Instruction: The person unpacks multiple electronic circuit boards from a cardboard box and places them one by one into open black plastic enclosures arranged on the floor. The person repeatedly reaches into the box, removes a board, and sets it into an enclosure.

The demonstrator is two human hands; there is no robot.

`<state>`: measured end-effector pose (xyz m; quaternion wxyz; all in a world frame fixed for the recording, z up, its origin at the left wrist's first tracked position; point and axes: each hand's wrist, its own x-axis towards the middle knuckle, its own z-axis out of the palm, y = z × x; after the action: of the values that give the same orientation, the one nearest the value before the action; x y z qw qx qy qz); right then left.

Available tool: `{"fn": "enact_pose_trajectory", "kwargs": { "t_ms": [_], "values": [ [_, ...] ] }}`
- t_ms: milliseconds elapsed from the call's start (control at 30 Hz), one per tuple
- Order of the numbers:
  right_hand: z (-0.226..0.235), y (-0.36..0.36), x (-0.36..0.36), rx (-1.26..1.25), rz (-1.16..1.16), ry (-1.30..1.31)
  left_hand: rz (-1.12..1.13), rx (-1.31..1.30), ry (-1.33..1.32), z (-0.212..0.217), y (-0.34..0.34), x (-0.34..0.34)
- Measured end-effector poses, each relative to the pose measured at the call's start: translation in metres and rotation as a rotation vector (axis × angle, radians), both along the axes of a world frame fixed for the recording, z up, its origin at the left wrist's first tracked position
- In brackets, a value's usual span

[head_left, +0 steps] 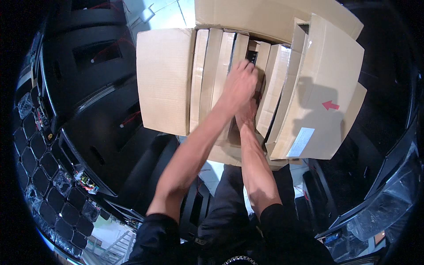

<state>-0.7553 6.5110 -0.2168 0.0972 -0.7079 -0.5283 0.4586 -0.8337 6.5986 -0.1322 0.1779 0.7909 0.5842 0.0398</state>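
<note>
In front of me is an open cardboard box with its flaps folded out. Upright cardboard dividers stand in rows inside it. My left hand is over a gap between dividers, its fingers curled at the near end of a black object that shows in the gap. Whether the fingers grip that object I cannot make out. Just below the left hand, my right hand reaches down into the same gap; its fingers are hidden by the left hand and the cardboard.
Large black molded panels with thin red wires lie to the left. Black panels also stand on the right, near clear plastic wrap. Black rounded tiles line the far left. The right flap bears a red arrow and a white label.
</note>
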Motion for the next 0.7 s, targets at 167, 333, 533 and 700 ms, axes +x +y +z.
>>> {"fn": "enact_pose_trajectory", "kwargs": {
  "t_ms": [167, 333, 533, 700],
  "values": [
    [-0.002, -0.005, 0.015, -0.047, 0.047, -0.178, -0.451, -0.072, 0.638, -0.030, 0.043, 0.027],
    [-0.004, -0.003, 0.007, -0.059, -0.146, -0.189, -0.231, 0.125, 0.226, -0.061, 0.044, 0.013],
    [0.005, -0.002, 0.004, -0.127, -0.117, -0.207, -0.267, 0.185, 0.261, -0.058, 0.048, 0.017],
    [0.043, 0.009, -0.007, -0.193, -0.034, -0.260, -0.168, 0.098, 0.219, -0.047, 0.056, 0.024]
  ]
}}
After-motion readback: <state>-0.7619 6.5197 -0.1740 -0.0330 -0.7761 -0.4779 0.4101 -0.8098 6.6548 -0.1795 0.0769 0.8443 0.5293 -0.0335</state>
